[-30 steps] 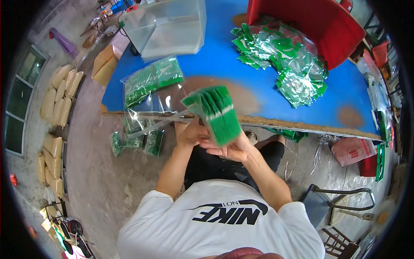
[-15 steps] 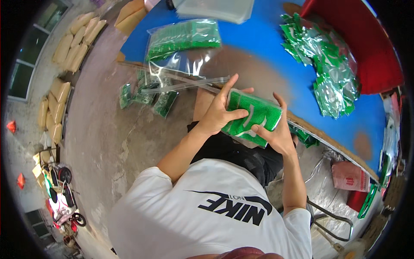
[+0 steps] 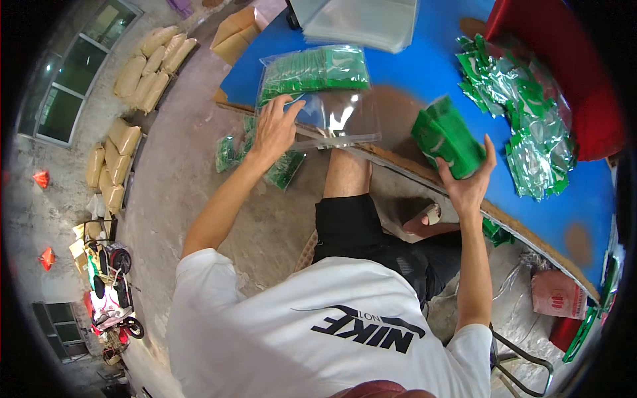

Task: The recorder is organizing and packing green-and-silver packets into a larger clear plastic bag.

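My right hand (image 3: 468, 179) grips a stack of green packets (image 3: 446, 139), thumb on the near side, just over the table's front edge. The packets stand tilted and pressed together. To the left, my left hand (image 3: 275, 126) is at the left side of a large clear plastic bag (image 3: 338, 116). Its fingers are apart and its fingertips appear to touch the film. Inside the bag's far end lies a row of green packets (image 3: 315, 69), packed closely side by side. The bag's mouth strip lies along the table edge, toward me.
A pile of loose green packets (image 3: 531, 126) lies on the blue table (image 3: 574, 205) by a red bin (image 3: 600, 99). Flat clear bags (image 3: 361, 26) are stacked at the back. More filled bags (image 3: 285, 169) sit below the table's left edge. A pink sack (image 3: 557, 292) stands lower right.
My hands have parted. The left has let go of the green packets and moved left to the clear bag. The right has carried the packets right and turned them upright.
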Action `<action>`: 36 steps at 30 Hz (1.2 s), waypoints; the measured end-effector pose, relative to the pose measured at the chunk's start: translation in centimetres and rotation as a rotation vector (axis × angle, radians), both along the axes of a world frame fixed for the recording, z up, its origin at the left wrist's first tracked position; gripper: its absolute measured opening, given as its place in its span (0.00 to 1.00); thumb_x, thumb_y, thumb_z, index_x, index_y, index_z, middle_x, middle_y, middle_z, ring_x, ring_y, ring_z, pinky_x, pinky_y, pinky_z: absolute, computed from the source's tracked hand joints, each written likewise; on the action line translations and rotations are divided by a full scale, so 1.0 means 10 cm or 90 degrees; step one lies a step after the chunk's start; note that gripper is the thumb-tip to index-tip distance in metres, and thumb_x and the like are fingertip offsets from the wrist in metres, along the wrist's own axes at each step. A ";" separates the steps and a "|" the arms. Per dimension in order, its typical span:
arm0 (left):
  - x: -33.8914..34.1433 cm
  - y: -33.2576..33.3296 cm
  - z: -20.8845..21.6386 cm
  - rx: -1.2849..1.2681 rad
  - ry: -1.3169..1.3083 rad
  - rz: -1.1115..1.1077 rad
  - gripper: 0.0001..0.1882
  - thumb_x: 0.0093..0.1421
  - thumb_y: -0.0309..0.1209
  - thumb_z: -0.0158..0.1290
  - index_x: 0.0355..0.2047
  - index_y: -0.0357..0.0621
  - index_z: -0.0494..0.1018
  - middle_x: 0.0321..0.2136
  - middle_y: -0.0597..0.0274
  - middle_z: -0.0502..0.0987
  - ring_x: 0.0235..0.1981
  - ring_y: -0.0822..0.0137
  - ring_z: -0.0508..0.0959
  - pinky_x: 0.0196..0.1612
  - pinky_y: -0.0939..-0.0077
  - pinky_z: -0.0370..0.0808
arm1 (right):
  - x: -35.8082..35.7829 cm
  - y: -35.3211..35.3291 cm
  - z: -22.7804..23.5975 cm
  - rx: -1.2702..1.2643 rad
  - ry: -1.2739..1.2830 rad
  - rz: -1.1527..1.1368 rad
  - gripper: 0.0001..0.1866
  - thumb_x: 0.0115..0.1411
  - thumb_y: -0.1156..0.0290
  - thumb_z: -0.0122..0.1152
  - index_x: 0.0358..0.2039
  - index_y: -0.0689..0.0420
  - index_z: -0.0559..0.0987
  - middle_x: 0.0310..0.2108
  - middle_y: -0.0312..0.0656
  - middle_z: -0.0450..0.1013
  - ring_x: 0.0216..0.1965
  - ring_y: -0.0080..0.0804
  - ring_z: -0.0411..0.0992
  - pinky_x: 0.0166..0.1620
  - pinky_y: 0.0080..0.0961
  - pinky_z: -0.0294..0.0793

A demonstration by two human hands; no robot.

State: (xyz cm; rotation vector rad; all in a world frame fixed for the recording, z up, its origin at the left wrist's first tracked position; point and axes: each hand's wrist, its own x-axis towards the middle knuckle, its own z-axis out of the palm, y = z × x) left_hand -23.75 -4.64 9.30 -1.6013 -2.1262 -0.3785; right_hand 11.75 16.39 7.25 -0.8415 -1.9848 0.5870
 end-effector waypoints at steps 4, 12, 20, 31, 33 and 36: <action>-0.16 0.06 0.08 0.038 -0.041 -0.110 0.09 0.53 0.25 0.62 0.36 0.42 0.79 0.32 0.61 0.73 0.35 0.58 0.77 0.37 0.61 0.74 | 0.03 0.10 -0.20 0.096 0.136 -0.046 0.52 0.46 0.63 0.79 0.66 0.59 0.57 0.58 0.57 0.64 0.58 0.52 0.66 0.59 0.40 0.67; 0.46 0.58 0.39 0.084 -0.315 -0.165 0.08 0.56 0.26 0.63 0.37 0.40 0.81 0.26 0.59 0.73 0.23 0.67 0.75 0.29 0.73 0.72 | -0.33 -0.15 0.64 -0.593 0.093 0.243 0.42 0.50 0.63 0.75 0.60 0.64 0.64 0.50 0.49 0.71 0.51 0.39 0.71 0.55 0.34 0.71; 1.22 1.03 0.51 0.226 -0.303 -0.153 0.05 0.55 0.26 0.61 0.33 0.40 0.81 0.25 0.56 0.74 0.25 0.58 0.78 0.29 0.67 0.74 | -1.07 -0.01 0.48 -0.759 0.179 0.302 0.26 0.55 0.67 0.69 0.52 0.61 0.72 0.43 0.42 0.75 0.49 0.35 0.74 0.50 0.39 0.77; 1.71 1.20 0.64 0.280 -0.476 -0.254 0.19 0.46 0.33 0.70 0.38 0.43 0.80 0.42 0.56 0.81 0.40 0.60 0.81 0.45 0.71 0.77 | -1.30 0.48 0.19 -0.712 0.123 0.521 0.25 0.64 0.61 0.58 0.57 0.59 0.68 0.47 0.41 0.73 0.46 0.30 0.73 0.45 0.29 0.77; 0.89 1.23 0.40 0.337 -0.676 -0.171 0.23 0.56 0.31 0.65 0.50 0.37 0.74 0.48 0.51 0.78 0.47 0.59 0.79 0.51 0.64 0.76 | -1.45 0.54 0.19 -0.826 0.069 0.386 0.43 0.55 0.54 0.71 0.62 0.64 0.61 0.51 0.49 0.72 0.49 0.38 0.75 0.46 0.40 0.80; -0.28 0.97 0.00 0.280 -0.940 -0.066 0.39 0.66 0.38 0.55 0.69 0.37 0.50 0.66 0.43 0.60 0.66 0.53 0.63 0.69 0.59 0.57 | -1.56 0.38 0.42 -0.769 -0.011 0.288 0.53 0.50 0.48 0.74 0.63 0.68 0.55 0.54 0.56 0.70 0.51 0.44 0.75 0.44 0.47 0.82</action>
